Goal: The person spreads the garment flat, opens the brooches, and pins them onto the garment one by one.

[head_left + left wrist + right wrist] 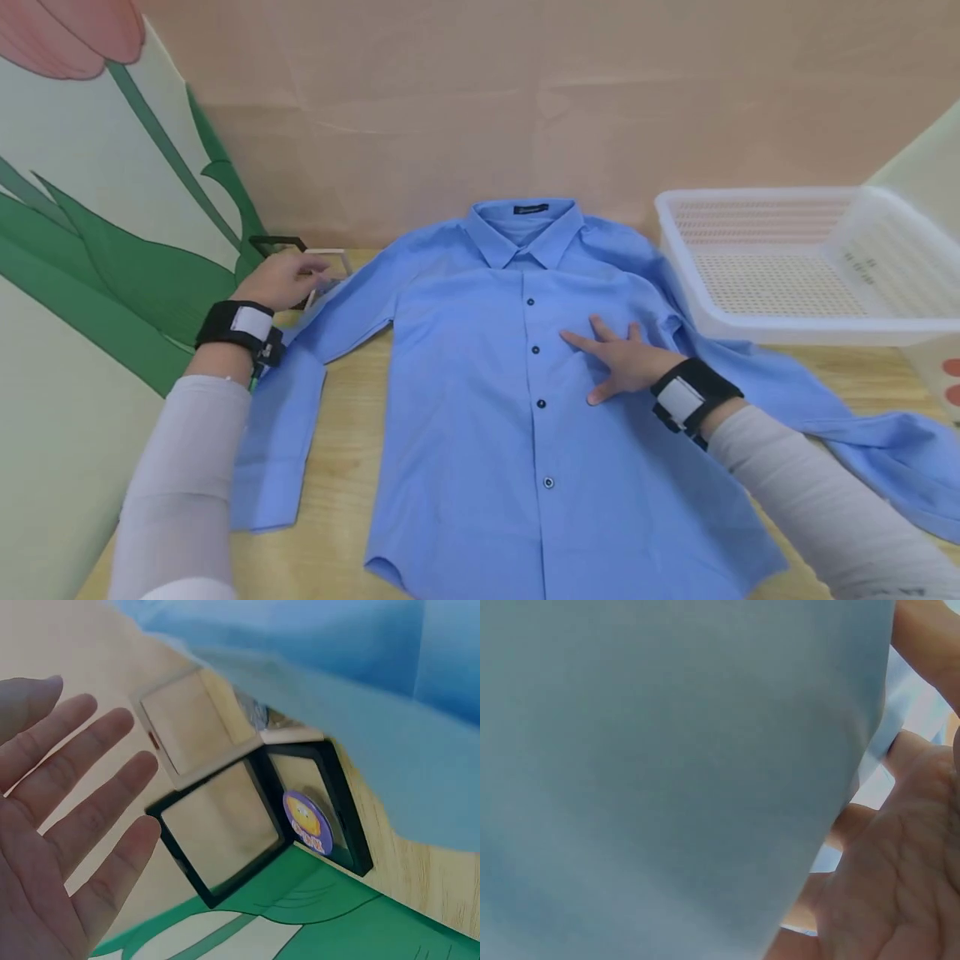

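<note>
A blue long-sleeved shirt (465,400) lies front up and buttoned, its collar (551,246) toward the wall. My right hand (630,362) rests on its chest with the fingers spread. In the right wrist view, blue cloth fills most of the picture and hides the fingertips of that hand (900,862). My left hand (277,282) is above the sleeve on the left, beside some small frames. With fingers extended, the left hand (75,810) holds nothing in the left wrist view. Nearby are a black hinged frame (217,832) with a round badge (306,821) and a pale frame (187,724).
A white plastic basket (690,287) stands at the back right, above the right sleeve (795,383). The left sleeve (277,450) bends down over the wooden table (348,450). A tulip-patterned panel (150,275) borders the left side, with a beige wall (450,125) behind.
</note>
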{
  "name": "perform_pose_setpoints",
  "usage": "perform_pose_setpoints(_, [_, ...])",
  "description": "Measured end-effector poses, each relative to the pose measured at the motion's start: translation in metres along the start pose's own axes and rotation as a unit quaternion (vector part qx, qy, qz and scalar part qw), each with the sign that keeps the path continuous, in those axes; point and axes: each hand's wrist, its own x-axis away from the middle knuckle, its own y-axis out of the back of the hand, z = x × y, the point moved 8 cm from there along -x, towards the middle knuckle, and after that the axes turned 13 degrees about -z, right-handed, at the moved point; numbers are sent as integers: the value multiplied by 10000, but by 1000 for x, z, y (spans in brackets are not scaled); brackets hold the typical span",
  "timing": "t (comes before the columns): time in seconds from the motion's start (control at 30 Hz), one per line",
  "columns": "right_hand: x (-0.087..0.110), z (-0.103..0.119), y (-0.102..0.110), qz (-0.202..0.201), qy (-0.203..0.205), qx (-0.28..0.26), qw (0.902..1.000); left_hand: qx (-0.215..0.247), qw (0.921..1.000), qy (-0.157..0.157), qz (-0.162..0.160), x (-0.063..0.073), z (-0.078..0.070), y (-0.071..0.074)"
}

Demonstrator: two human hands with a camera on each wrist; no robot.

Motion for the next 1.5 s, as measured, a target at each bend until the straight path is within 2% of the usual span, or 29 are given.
perform_pose_setpoints(0.23, [1,2,2,12,-7,-42,10000,-53,9992,272,283,-15,14,1])
perform_pose_setpoints(0.43, [2,3,3,33,-56,-47,10000,-151,9969,527,556,-18,19,-4])
perform_pose_setpoints(0.6, [6,3,1,37,-64,-97,9999,-175,9972,488,535,-24,21,-7])
perform_pose_setpoints(0.8, [9,-3,-5,89,-138,-150,9998,-87,9948,622,804,-34,28,-23])
perform_pose_setpoints(0.97, [12,-5,-8,41,-83,-225,9997,-271,9942,453,938,-44,29,-38])
perform_pose_setpoints(1.13, [12,-6,-13,76,-58,-314,9995,-502,9931,361,994,-47,35,-49])
perform_pose_setpoints(1.33, [6,-7,-10,19,-52,-155,9999,-636,9932,260,936,-49,39,-50])
perform_pose_setpoints(1.5, [5,-1,-3,53,20,-111,9999,-705,9901,558,1075,-48,46,-50])
